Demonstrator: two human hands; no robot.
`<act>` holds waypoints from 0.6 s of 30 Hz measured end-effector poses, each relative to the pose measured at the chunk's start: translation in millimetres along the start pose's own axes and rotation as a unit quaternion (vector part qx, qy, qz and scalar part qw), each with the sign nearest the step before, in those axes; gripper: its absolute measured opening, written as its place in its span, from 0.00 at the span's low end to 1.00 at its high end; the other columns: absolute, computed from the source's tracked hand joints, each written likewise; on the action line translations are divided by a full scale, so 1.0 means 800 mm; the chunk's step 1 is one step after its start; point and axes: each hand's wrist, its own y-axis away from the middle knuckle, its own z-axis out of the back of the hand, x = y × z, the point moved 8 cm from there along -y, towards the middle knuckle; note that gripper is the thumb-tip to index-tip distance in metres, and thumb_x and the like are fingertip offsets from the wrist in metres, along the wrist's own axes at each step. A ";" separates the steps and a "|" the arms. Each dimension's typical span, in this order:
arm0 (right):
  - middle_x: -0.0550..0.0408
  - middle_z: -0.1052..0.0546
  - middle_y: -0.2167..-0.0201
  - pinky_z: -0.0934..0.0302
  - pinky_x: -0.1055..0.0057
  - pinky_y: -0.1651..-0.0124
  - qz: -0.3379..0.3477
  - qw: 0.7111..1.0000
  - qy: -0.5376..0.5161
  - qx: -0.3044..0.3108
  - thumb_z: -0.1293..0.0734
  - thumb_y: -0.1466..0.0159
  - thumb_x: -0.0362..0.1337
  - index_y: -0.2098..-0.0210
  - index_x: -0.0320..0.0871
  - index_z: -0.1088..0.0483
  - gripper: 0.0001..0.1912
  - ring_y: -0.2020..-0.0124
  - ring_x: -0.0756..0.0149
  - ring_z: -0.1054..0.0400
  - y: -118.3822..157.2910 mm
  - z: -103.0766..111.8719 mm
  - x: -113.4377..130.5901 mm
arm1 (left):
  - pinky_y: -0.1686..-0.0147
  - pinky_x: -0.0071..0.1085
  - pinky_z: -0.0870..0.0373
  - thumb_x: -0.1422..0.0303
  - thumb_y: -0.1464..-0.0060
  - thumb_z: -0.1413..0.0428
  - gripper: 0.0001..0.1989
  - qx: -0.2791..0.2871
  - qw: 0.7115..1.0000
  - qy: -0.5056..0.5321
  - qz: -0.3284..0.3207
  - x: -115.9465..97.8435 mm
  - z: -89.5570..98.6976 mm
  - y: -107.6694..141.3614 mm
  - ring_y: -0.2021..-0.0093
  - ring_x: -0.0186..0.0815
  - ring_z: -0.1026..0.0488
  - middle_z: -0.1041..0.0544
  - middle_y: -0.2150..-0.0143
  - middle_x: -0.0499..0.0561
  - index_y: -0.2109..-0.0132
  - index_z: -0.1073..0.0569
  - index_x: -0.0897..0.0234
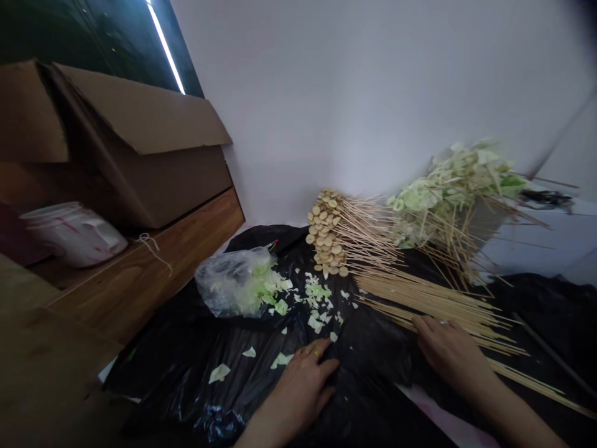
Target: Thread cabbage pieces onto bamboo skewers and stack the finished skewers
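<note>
My left hand (305, 379) rests on the black plastic sheet (364, 379), fingers apart, beside a cabbage piece (281, 360); nothing shows in it. On the loose bamboo skewers (433, 298) lies my right hand (445, 342), its fingertips bent over their near edge; whether it grips any is hidden. Skewers tipped with round pale slices (328, 230) are stacked behind. Farther right stands a heap of skewered cabbage leaves (448, 180). Chopped cabbage bits (317, 295) are scattered mid-sheet, next to a clear plastic bag (228, 283) with more cabbage.
At the left, an open cardboard box (172, 180) and a white plastic tub (77, 233) sit on a wooden surface (163, 252). A white wall (317, 93) rises behind the sheet. A thin rod (555, 351) lies at the right.
</note>
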 end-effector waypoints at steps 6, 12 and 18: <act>0.53 0.29 0.69 0.53 0.70 0.75 0.018 0.997 -0.075 0.016 0.45 0.36 0.26 0.62 0.44 0.36 0.10 0.75 0.67 0.33 -0.083 0.035 0.082 | 0.39 0.42 0.42 0.71 0.47 0.44 0.21 -0.003 1.000 0.007 0.005 0.000 -0.002 -0.001 0.36 0.44 0.41 0.37 0.35 0.54 0.46 0.29 0.56; 0.50 0.27 0.62 0.47 0.73 0.73 0.079 0.985 -0.126 0.086 0.44 0.35 0.26 0.49 0.44 0.39 0.16 0.68 0.64 0.27 -0.143 0.016 0.171 | 0.39 0.38 0.43 0.69 0.49 0.41 0.21 0.006 0.999 0.044 0.000 -0.006 0.013 0.005 0.37 0.43 0.40 0.35 0.37 0.53 0.47 0.28 0.55; 0.48 0.28 0.55 0.43 0.74 0.71 0.080 0.981 -0.143 0.104 0.43 0.37 0.26 0.47 0.44 0.37 0.20 0.67 0.66 0.27 -0.131 -0.022 0.174 | 0.48 0.32 0.33 0.68 0.42 0.48 0.15 -0.052 0.989 0.137 0.017 0.018 0.091 -0.008 0.51 0.37 0.27 0.23 0.51 0.51 0.48 0.26 0.57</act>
